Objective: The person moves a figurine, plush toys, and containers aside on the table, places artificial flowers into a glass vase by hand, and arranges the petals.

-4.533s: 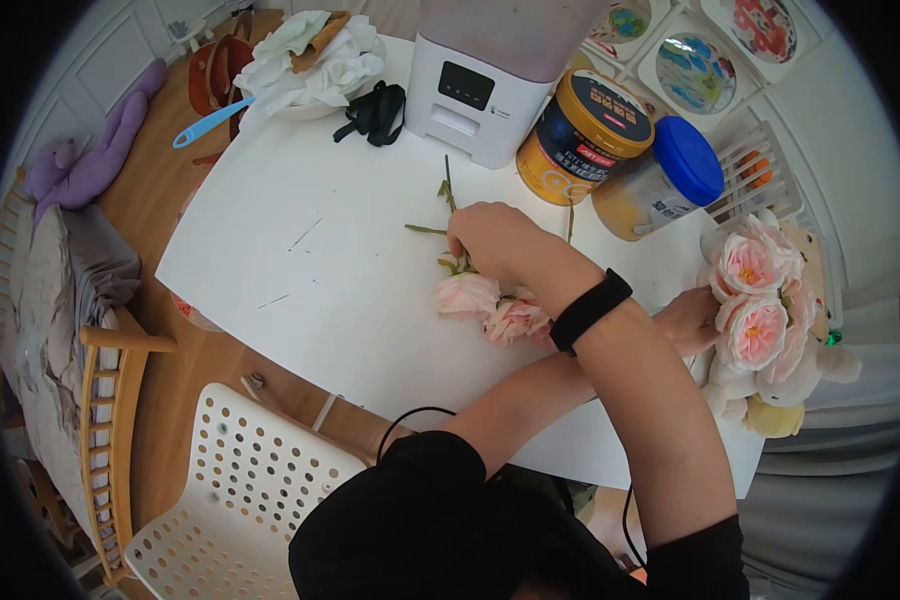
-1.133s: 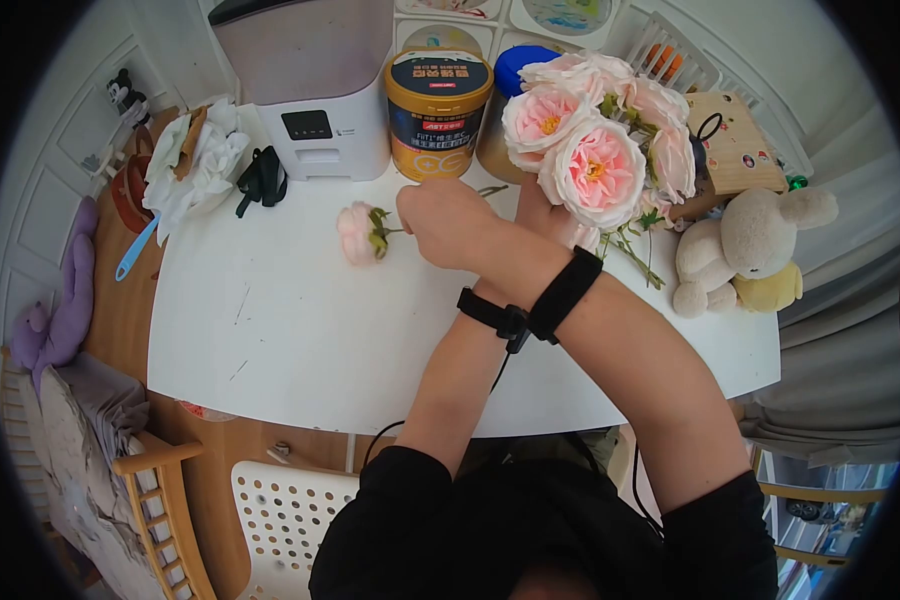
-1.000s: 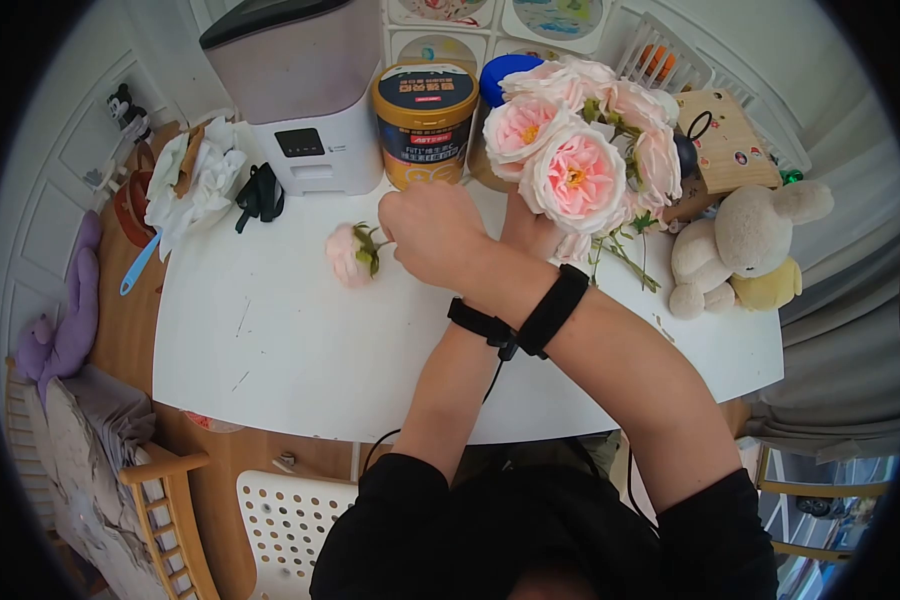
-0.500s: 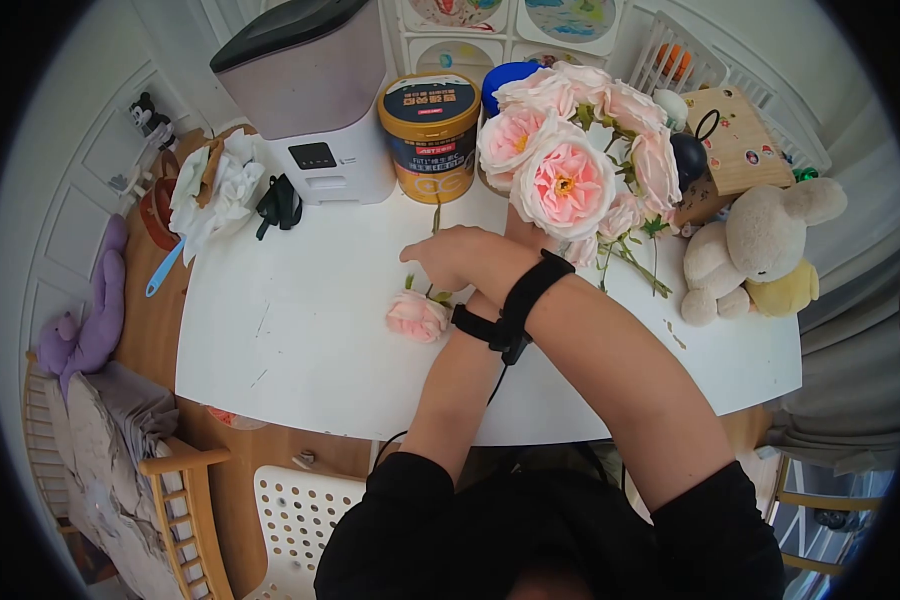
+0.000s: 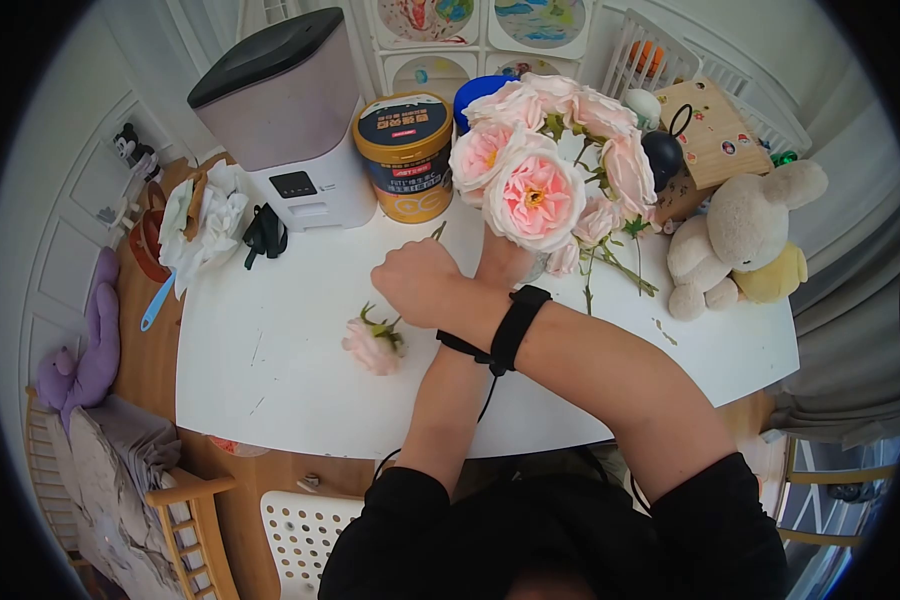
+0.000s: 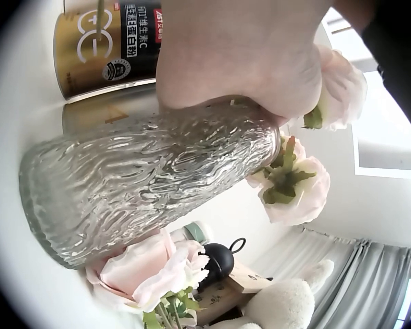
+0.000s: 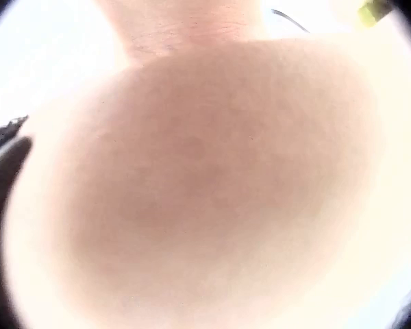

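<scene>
Across the near middle of the white worktop [image 5: 270, 345], the person's forearms cross, the right lying over the left. The right hand [image 5: 410, 282] is curled, back up, around the stem of a single pink rose [image 5: 373, 345]; the bloom hangs out below the hand, slightly blurred, and the stem's cut end [image 5: 438, 230] pokes out beyond it, toward the protein-powder tin [image 5: 405, 165]. Its fingertips are hidden, and the right-wrist view shows little but skin. The left hand [image 6: 240, 55] grasps the ribbed glass vase [image 6: 144, 185] near its neck, with a cluster of pink roses [image 5: 535, 195] at the mouth.

What has changed is the lone rose's direction: a second ago its bloom lay out to the side of the right hand, whereas now it has swung round below, toward the near edge. Two loose blooms lay by that hand in the earliest view; one shows there now. My reading is that the flower work is well along, but this rose is unplaced, being held apart from the vase. Leafy stems [image 5: 625, 272] jut out beside the vase, before the plush rabbit [image 5: 745, 235]; whether they touch the worktop I cannot tell.
</scene>
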Demonstrator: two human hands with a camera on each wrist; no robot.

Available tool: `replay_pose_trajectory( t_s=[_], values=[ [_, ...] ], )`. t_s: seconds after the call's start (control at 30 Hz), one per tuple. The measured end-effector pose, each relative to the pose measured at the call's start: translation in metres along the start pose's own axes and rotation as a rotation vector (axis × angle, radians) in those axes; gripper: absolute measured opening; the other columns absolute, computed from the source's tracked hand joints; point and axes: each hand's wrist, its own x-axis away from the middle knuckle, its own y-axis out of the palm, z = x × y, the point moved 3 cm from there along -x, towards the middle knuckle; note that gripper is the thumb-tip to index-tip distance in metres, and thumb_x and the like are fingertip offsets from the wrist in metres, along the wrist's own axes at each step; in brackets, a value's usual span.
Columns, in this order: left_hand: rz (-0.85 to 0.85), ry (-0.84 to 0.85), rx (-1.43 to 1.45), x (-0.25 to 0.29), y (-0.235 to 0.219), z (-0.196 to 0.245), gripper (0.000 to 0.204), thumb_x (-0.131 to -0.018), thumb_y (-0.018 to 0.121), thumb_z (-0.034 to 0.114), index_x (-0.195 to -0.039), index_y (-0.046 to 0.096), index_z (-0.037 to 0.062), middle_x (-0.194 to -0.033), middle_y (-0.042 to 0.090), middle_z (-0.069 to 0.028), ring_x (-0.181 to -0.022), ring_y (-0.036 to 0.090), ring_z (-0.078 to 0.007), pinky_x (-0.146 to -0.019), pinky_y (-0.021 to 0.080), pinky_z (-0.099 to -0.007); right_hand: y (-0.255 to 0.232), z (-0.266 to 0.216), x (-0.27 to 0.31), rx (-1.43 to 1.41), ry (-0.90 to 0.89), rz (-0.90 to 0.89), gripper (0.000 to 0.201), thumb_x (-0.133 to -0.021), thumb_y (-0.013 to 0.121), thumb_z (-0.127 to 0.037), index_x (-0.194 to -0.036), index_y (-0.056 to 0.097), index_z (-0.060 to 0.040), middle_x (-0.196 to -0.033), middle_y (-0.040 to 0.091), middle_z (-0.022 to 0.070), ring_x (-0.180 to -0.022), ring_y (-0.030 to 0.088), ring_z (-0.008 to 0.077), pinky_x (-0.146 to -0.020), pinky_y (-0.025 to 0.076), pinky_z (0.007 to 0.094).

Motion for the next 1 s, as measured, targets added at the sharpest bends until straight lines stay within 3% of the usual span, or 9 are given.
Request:
replay_pose_trajectory(
  t_s=[0.3, 0.33, 0.4, 0.53, 0.73, 0.83, 0.87, 0.93, 1.0],
  values=[
    [-0.084, 0.068, -0.03, 0.013, -0.005, -0.001, 0.03, -0.09, 0.056, 0.012, -0.119, 0.061, 0.0051, -0.114, 0.067, -0.0066, -0.113, 0.058, -0.0213, -0.102, 0.041, -0.034, -0.093, -0.017, 0.078, -0.644, -0.143, 0.483, 0.016, -0.083, 0.07, -0.017, -0.091, 0.064, -0.0052, -0.077, 0.067, 0.0119, -0.07, 0.065, 0.0319, -0.066, 0.051, 0.0396],
    [-0.094, 0.073, -0.034, 0.074, -0.029, 0.024, 0.03, -0.09, 0.055, 0.012, -0.119, 0.061, 0.0052, -0.114, 0.067, -0.0065, -0.113, 0.057, -0.0213, -0.102, 0.041, -0.034, -0.106, -0.009, 0.105, -0.711, -0.154, 0.514, 0.015, -0.086, 0.068, -0.018, -0.092, 0.062, -0.0053, -0.078, 0.067, 0.011, -0.069, 0.065, 0.0295, -0.065, 0.051, 0.038],
    [-0.109, 0.092, -0.051, 0.007, -0.008, -0.006, 0.03, -0.09, 0.055, 0.012, -0.119, 0.061, 0.0053, -0.114, 0.067, -0.0064, -0.113, 0.057, -0.0212, -0.102, 0.041, -0.0339, -0.111, 0.021, 0.164, -0.58, -0.314, 0.86, 0.013, -0.089, 0.06, -0.012, -0.098, 0.061, -0.0023, -0.087, 0.064, 0.0127, -0.077, 0.064, 0.0303, -0.069, 0.05, 0.0394],
    [-0.167, -0.125, 0.021, -0.032, 0.004, -0.013, 0.027, -0.095, 0.046, 0.013, -0.117, 0.062, 0.0081, -0.113, 0.067, -0.0036, -0.113, 0.054, -0.0184, -0.103, 0.038, -0.0327, -0.088, 0.081, 0.224, -0.974, 0.199, 1.183, 0.021, -0.102, 0.048, -0.016, -0.093, 0.055, 0.0025, -0.081, 0.059, 0.0084, -0.072, 0.06, 0.0161, -0.067, 0.049, 0.0293],
    [-0.186, -0.289, 0.042, -0.031, -0.005, 0.001, 0.035, -0.099, 0.037, 0.02, -0.112, 0.066, 0.0053, -0.112, 0.067, -0.0049, -0.106, 0.056, -0.0179, -0.099, 0.04, -0.0327, -0.074, 0.114, 0.219, -1.075, 0.278, 1.053, 0.016, -0.103, 0.046, -0.01, -0.101, 0.056, 0.0017, -0.092, 0.06, 0.01, -0.08, 0.061, 0.0159, -0.075, 0.051, 0.0295],
    [-0.12, -0.304, 0.098, -0.033, -0.004, 0.007, 0.032, -0.098, 0.039, 0.014, -0.112, 0.067, 0.0041, -0.111, 0.068, -0.0047, -0.106, 0.057, -0.0177, -0.098, 0.041, -0.0323, -0.057, 0.127, 0.218, -0.71, 0.259, 0.955, 0.015, -0.101, 0.047, -0.007, -0.109, 0.054, 0.0024, -0.1, 0.059, 0.0108, -0.087, 0.061, 0.0168, -0.077, 0.052, 0.0297],
    [-0.1, -0.311, 0.086, -0.03, -0.006, 0.003, 0.031, -0.098, 0.04, 0.013, -0.113, 0.066, 0.0039, -0.111, 0.068, -0.0049, -0.106, 0.058, -0.0179, -0.098, 0.041, -0.0325, -0.05, 0.132, 0.216, -0.805, 0.248, 0.886, 0.034, -0.083, 0.059, 0.0, -0.116, 0.061, -0.002, -0.12, 0.06, 0.0175, -0.113, 0.053, 0.0391, -0.1, 0.041, 0.0445],
    [-0.291, -0.206, -0.095, -0.032, -0.019, -0.007, 0.029, -0.098, 0.045, 0.014, -0.12, 0.062, 0.0031, -0.116, 0.066, -0.0066, -0.106, 0.059, -0.0189, -0.098, 0.043, -0.0344, -0.055, 0.131, 0.205, -0.82, 0.146, 0.932, 0.034, -0.082, 0.06, -0.002, -0.117, 0.06, -0.0023, -0.12, 0.06, 0.0176, -0.111, 0.054, 0.0398, -0.1, 0.042, 0.0442],
    [-0.088, -0.352, 0.047, -0.008, -0.026, -0.027, 0.033, -0.098, 0.049, 0.019, -0.127, 0.057, 0.004, -0.121, 0.063, -0.0083, -0.111, 0.058, -0.0211, -0.101, 0.042, -0.036, -0.053, 0.128, 0.193, -0.906, 0.117, 0.951, 0.033, -0.08, 0.061, -0.001, -0.113, 0.062, -0.0021, -0.117, 0.061, 0.0187, -0.111, 0.054, 0.0411, -0.096, 0.043, 0.0464]
  ],
)
